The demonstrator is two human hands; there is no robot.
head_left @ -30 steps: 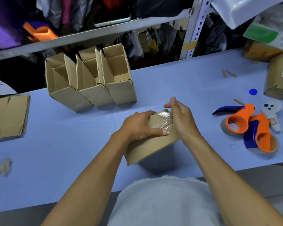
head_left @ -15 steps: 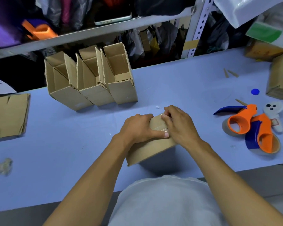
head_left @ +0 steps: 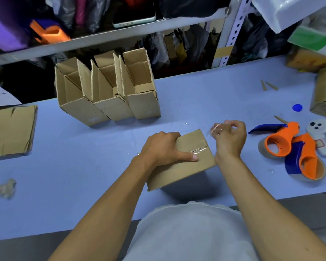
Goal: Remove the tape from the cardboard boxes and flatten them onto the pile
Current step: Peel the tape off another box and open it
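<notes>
- Left hand (head_left: pixel 163 147) grips box (head_left: pixel 183 161) on table (head_left: pixel 83 176).
- Right hand (head_left: pixel 230 137), beside box, fingers curled, pinches clear tape (head_left: pixel 215 129).
- Tape residue on seam.

held box (head_left: pixel 184 159): brown cardboard, closed top face up, tilted, near the tabletop's front edge at its middle
tape (head_left: pixel 199 148): clear strip along the top seam, partly lifted, wrinkled
peeled tape (head_left: pixel 217 129): clear crumpled piece, just right of the box, off the tabletop
open boxes (head_left: pixel 109 91): three, upright, side by side toward the back edge
pile (head_left: pixel 9 131): flattened cardboard at the left edge
</notes>
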